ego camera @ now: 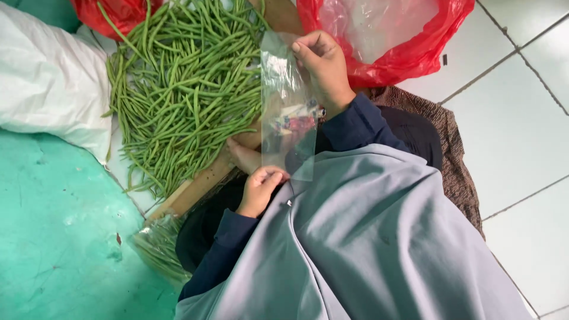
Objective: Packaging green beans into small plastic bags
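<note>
The right hand (pixel 323 68) pinches the top edge of a clear plastic bag (pixel 287 106), holding it stretched over the person's lap. The left hand (pixel 261 189) is curled, fingers pressed together at the bag's lower corner, seemingly gripping it, though the grip is partly hidden. Just beside the bag lies a heap of green beans (pixel 184 89); a red plastic bag (pixel 391 35) sits behind the right hand.

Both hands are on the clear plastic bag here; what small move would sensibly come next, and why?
Probably pull the clear plastic bag open: the right hand pinches its top, the left hand its lower edge, it looks flat, and the loose green beans lie beside it.
</note>
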